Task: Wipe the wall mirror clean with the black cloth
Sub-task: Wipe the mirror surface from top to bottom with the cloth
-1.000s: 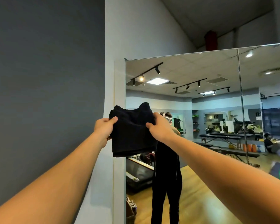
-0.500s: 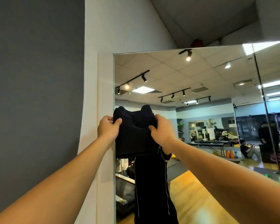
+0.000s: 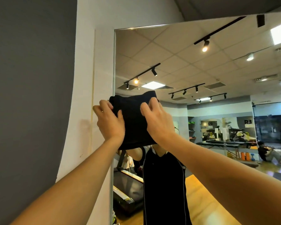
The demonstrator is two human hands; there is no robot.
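Black cloth (image 3: 134, 120) was gripped by left hand (image 3: 109, 121) and right hand (image 3: 157, 122) against mirror (image 3: 177, 65); wiping step starting, next needing pressed strokes.

Only legible txt: mirrored "RE" sign (image 3: 248, 122) on grey wall in wall mirror (image 3: 169, 51) reflection; rest too blurry.

The folded black fabric cloth (image 3: 135, 120) sits between both hands, before the large frameless wall mirror (image 3: 201, 65), near its left edge.

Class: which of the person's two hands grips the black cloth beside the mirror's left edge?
The left hand, gripping the black cloth beside the wall mirror's left edge; the right hand grips farther right.
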